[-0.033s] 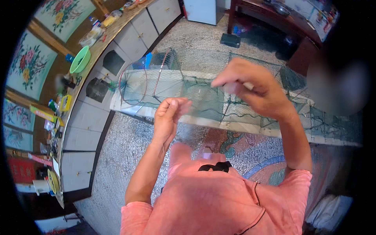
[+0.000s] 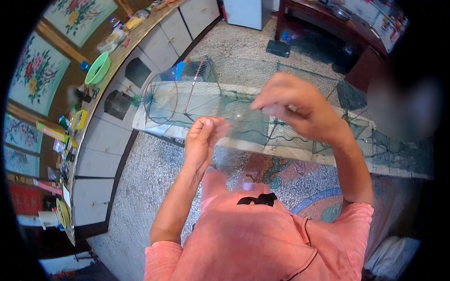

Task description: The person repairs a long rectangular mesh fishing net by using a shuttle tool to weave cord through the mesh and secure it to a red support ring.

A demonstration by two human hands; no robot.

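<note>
In front of me lies a long green mesh net trap (image 2: 243, 121), stretched across a long pale bench or board (image 2: 300, 152). A thin reddish hoop (image 2: 176, 96) and a reddish rod (image 2: 193, 87) are in its left end. Over the net's near edge is my left hand (image 2: 202, 133), closed, with the thumb pressed to the index finger. My right hand (image 2: 297, 105) is raised above the net, bent at the wrist, its thumb and fingers pinched together. Whatever either pinch holds is too fine or too hidden to make out.
On the left, a curved counter over white cabinets (image 2: 101, 152) carries a green basin (image 2: 98, 69) and small clutter. A dark wooden table (image 2: 323, 18) stands at the far right, with a black flat box (image 2: 278, 48) on the floor close by. A white cabinet (image 2: 243, 13) is beyond.
My right hand's fingertips have dipped slightly and moved a little left, with the thumb closer to them. The left hand stays in place.
</note>
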